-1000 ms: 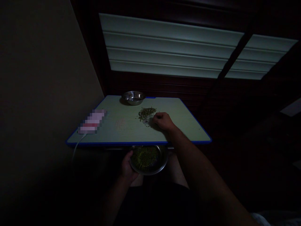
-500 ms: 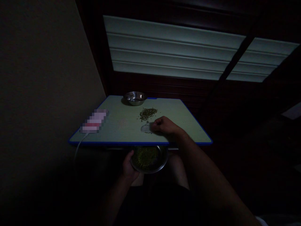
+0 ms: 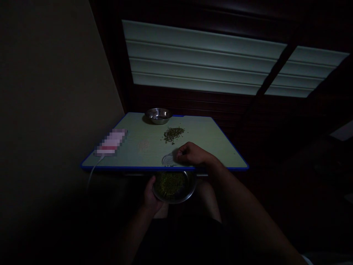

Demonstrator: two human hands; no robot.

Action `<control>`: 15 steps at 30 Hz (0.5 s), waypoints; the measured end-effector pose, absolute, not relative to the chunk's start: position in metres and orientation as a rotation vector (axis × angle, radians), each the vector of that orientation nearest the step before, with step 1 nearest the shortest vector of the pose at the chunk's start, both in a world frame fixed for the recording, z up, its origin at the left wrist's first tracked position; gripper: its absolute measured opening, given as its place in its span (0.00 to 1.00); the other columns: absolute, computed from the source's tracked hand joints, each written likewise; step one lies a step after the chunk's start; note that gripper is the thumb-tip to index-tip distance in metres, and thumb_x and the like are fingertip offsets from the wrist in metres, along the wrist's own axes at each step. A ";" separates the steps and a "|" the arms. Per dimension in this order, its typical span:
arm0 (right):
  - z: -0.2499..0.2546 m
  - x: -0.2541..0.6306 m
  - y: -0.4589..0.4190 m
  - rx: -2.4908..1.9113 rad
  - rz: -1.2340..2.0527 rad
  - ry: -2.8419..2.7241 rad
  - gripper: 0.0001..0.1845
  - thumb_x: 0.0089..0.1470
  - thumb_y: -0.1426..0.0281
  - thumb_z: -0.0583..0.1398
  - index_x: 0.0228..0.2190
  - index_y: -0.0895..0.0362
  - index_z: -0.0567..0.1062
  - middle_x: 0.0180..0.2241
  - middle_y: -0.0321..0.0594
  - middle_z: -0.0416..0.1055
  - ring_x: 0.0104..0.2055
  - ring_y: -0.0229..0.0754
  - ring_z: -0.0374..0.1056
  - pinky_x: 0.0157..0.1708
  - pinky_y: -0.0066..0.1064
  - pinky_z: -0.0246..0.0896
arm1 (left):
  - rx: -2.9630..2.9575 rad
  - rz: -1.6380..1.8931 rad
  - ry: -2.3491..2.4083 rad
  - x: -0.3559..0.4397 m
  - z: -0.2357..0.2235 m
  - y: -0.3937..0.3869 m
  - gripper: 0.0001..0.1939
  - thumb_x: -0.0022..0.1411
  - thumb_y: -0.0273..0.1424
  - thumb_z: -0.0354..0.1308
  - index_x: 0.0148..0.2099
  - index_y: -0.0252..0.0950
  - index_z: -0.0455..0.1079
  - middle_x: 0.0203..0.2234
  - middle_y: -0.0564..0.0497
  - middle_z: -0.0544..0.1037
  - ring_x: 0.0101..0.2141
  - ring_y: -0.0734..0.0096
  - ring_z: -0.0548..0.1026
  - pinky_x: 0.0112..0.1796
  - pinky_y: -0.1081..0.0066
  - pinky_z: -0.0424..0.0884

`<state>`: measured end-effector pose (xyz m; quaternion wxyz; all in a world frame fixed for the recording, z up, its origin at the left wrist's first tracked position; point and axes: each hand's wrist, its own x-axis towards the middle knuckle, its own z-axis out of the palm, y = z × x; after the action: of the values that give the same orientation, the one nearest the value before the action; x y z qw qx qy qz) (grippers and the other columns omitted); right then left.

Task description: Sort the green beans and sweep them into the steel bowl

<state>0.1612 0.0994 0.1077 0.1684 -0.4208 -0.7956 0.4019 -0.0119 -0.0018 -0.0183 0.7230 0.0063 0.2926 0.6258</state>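
My left hand grips the left rim of a steel bowl full of small green beans, held just below the table's front edge. My right hand rests on the pale green table near that edge, fingers curled against a small pale round thing with a few beans beside it. A loose pile of green beans lies further back on the table, apart from my hand.
A second steel bowl stands at the table's far edge. A pixelated pink and white object lies at the left with a white cable hanging over the blue rim. A wall stands on the left, louvred panels behind.
My right hand has slid from beside the bean pile toward the front edge, drawing the pale round thing along. The bowl in my left hand has stayed in place.
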 end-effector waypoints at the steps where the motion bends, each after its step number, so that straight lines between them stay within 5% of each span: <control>1: 0.108 0.160 0.098 -1.184 1.142 -2.271 0.09 0.43 0.68 0.59 0.23 0.61 0.75 0.20 0.33 0.65 0.24 0.32 0.57 0.27 0.25 0.52 | 0.011 1.394 0.639 -0.012 -0.019 -0.002 0.14 0.61 0.34 0.53 0.38 0.32 0.78 0.34 0.44 0.83 0.36 0.59 0.80 0.46 0.58 0.72; 15: 0.106 0.155 0.105 -1.148 1.243 -2.078 0.08 0.43 0.66 0.58 0.23 0.60 0.71 0.19 0.31 0.63 0.22 0.32 0.56 0.24 0.25 0.51 | -0.017 1.394 0.689 -0.008 -0.009 -0.002 0.14 0.61 0.33 0.52 0.36 0.32 0.78 0.30 0.44 0.83 0.33 0.61 0.80 0.46 0.58 0.73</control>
<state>0.1555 0.1050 0.1065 0.2289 -0.4170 -0.7550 0.4514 -0.0083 -0.0024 -0.0087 0.7126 -0.0076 0.3107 0.6289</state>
